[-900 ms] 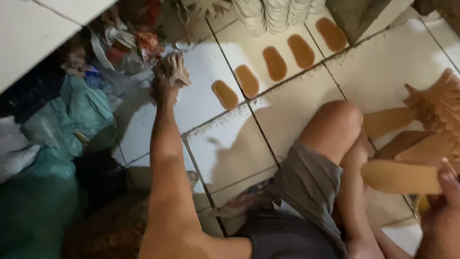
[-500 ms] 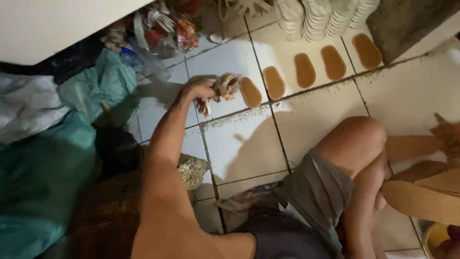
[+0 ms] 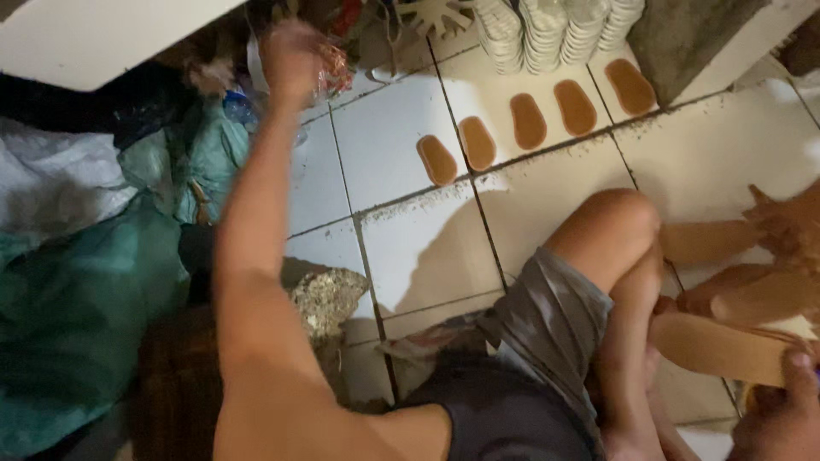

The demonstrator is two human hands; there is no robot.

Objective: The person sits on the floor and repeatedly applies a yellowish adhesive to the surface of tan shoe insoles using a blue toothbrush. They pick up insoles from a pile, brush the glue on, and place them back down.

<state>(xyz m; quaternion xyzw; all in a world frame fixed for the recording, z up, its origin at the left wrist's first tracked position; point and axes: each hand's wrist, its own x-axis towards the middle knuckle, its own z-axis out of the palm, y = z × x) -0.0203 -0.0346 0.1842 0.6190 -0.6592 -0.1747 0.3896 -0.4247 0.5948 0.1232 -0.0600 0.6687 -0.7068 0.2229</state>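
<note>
We see the left hand point(image 3: 290, 60) stretched far out over the heap of bags and scraps point(image 3: 213, 145) at the top left of the floor; it is blurred, so we cannot tell whether its grip is closed or what it holds. The right hand point(image 3: 781, 410) sits at the bottom right corner, thumb pressed on a flat tan sole-shaped piece point(image 3: 717, 346), grip clamped on it just beside the bent knee point(image 3: 619, 218). Five smaller brown sole shapes point(image 3: 530, 119) lie in a row on the white tiled floor point(image 3: 384, 145), well apart from both hands.
</note>
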